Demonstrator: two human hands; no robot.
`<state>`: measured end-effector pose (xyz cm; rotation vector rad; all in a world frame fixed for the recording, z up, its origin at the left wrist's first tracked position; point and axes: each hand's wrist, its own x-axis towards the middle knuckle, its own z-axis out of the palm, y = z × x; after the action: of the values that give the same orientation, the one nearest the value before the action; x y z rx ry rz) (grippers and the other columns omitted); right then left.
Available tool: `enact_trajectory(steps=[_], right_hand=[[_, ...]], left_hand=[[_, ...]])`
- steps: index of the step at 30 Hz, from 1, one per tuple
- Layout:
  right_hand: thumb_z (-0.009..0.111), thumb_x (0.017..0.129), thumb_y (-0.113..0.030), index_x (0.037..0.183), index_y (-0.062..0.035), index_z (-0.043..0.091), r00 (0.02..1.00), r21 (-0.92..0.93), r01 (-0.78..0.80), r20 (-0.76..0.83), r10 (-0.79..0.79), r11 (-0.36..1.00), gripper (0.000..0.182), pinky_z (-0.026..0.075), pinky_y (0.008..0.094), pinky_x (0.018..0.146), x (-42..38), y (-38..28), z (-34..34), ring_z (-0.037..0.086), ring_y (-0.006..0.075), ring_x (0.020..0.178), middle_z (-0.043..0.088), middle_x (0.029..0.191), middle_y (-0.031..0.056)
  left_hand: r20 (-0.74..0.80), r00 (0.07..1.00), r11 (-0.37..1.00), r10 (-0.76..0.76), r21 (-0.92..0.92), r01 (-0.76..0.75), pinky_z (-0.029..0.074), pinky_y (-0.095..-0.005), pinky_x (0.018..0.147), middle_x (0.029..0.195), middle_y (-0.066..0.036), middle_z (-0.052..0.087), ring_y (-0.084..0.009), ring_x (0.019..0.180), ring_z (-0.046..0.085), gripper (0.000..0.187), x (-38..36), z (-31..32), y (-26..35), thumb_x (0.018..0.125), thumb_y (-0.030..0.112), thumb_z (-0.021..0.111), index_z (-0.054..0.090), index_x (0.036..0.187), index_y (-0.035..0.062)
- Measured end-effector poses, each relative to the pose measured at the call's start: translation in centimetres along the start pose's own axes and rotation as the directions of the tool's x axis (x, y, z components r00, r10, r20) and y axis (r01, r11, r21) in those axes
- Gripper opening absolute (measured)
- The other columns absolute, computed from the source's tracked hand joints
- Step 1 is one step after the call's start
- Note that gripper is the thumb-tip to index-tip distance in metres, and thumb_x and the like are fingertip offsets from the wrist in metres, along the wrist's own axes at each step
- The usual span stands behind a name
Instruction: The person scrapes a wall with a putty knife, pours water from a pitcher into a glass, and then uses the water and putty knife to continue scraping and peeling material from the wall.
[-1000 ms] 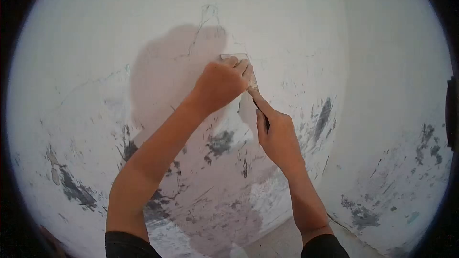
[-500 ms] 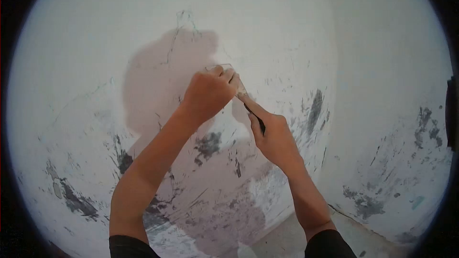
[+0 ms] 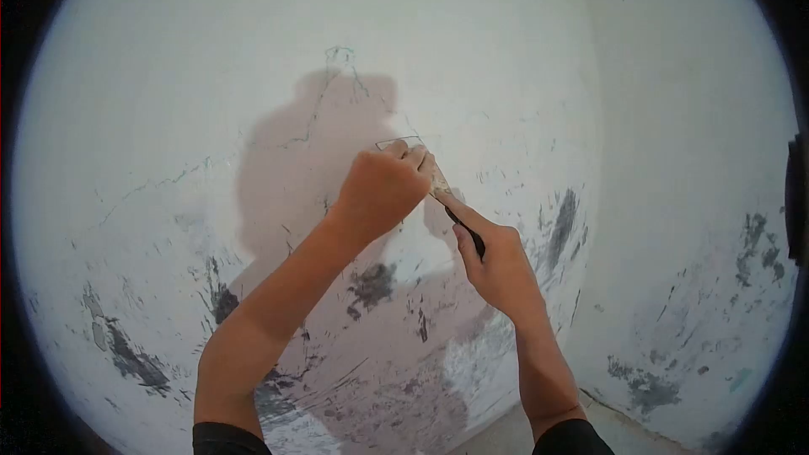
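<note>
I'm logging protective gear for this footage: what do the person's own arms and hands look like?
The left hand and right hand are both ungloved, with no watch or bracelet visible at either wrist. The left forearm and right forearm are bare. At the bottom edge, the left sleeve and right sleeve are short and black or very dark, without visible markings.
</note>
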<state>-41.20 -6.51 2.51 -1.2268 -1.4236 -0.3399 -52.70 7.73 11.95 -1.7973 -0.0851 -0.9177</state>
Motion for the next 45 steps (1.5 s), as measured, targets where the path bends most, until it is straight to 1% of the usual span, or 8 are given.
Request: enact_trajectory(steps=[6,8,28,32,34,37,41,45], right_hand=[[0.056,0.097,-0.003,0.146,-0.0193,0.054,0.999,0.054,-0.044,0.018,0.043,0.998,0.051,0.044,0.0366,0.055,-0.5,0.6,0.3,0.050,0.0294,0.051,0.056,0.065,0.0202],[0.056,0.098,-0.004,0.146,-0.0177,0.053,0.994,0.051,0.096,-0.049,-0.093,0.994,0.050,0.044,0.0372,0.055,0.3,1.2,0.7,0.050,0.0297,0.051,0.055,0.065,0.0207],[0.056,0.097,-0.001,0.143,-0.0162,0.056,0.998,-0.105,-0.052,-0.038,0.048,0.993,0.048,0.044,0.0384,0.056,0.0,-1.6,1.5,0.053,0.0287,0.052,0.056,0.065,0.0199],[0.054,0.098,-0.002,0.144,-0.0170,0.055,0.995,-0.138,0.008,-0.098,-0.022,0.990,0.048,0.045,0.0393,0.056,0.1,-1.9,1.6,0.056,0.0290,0.053,0.057,0.066,0.0203],[0.054,0.098,-0.002,0.144,-0.0164,0.055,0.997,-0.099,-0.077,-0.012,0.076,0.992,0.048,0.046,0.0416,0.057,-0.4,-2.9,1.0,0.058,0.0315,0.055,0.059,0.067,0.0214],[0.054,0.098,-0.003,0.143,-0.0169,0.055,0.991,-0.094,0.041,-0.124,-0.053,0.995,0.048,0.047,0.0437,0.058,0.7,-0.7,3.1,0.059,0.0336,0.057,0.060,0.068,0.0220],[0.055,0.097,-0.005,0.142,-0.0155,0.055,0.998,-0.102,-0.050,-0.037,0.046,0.994,0.046,0.049,0.0445,0.060,0.2,-2.5,1.6,0.063,0.0367,0.062,0.063,0.074,0.0235],[0.054,0.097,-0.005,0.140,-0.0135,0.058,0.996,-0.130,0.014,-0.085,-0.025,0.991,0.044,0.051,0.0450,0.062,1.5,-1.8,2.9,0.066,0.0384,0.065,0.065,0.077,0.0244]], left_hand=[[0.147,0.989,1.000,-0.023,0.013,0.021,0.056,-0.0259,0.060,0.108,0.001,0.073,-0.0143,0.096,0.068,0.029,-0.3,-0.7,0.4,0.075,0.008,0.070,0.075,0.104,0.0102],[0.068,0.997,0.999,-0.021,0.031,0.019,0.057,-0.0265,0.060,0.109,0.001,0.074,-0.0146,0.097,0.068,0.030,0.0,-0.5,-1.2,0.076,0.008,0.070,0.075,0.105,0.0102],[0.035,0.997,0.996,0.073,-0.044,-0.072,0.058,-0.0283,0.064,0.103,-0.001,0.073,-0.0169,0.094,0.069,0.027,-0.4,-0.1,-1.7,0.077,0.009,0.070,0.075,0.103,0.0065],[0.007,0.995,0.993,0.104,-0.049,-0.104,0.059,-0.0294,0.068,0.104,0.000,0.074,-0.0157,0.096,0.069,0.029,0.1,-0.1,-2.9,0.077,0.010,0.070,0.076,0.106,0.0069],[0.010,0.992,0.991,0.124,-0.052,-0.123,0.060,-0.0292,0.068,0.105,0.000,0.074,-0.0154,0.095,0.069,0.029,-0.8,0.0,-2.1,0.078,0.010,0.070,0.076,0.106,0.0074],[-0.022,0.992,0.992,0.126,0.002,-0.126,0.060,-0.0290,0.069,0.107,0.000,0.074,-0.0150,0.094,0.070,0.029,0.0,0.0,-3.5,0.078,0.010,0.070,0.077,0.106,0.0088],[0.018,0.993,0.993,0.116,-0.013,-0.116,0.060,-0.0292,0.070,0.109,0.001,0.075,-0.0149,0.095,0.070,0.027,-0.5,-0.2,-3.1,0.078,0.008,0.070,0.077,0.104,0.0116],[0.007,0.995,0.995,0.097,0.020,-0.097,0.060,-0.0293,0.070,0.108,0.003,0.075,-0.0140,0.094,0.069,0.027,0.2,0.0,-4.5,0.078,0.008,0.070,0.077,0.104,0.0133]])
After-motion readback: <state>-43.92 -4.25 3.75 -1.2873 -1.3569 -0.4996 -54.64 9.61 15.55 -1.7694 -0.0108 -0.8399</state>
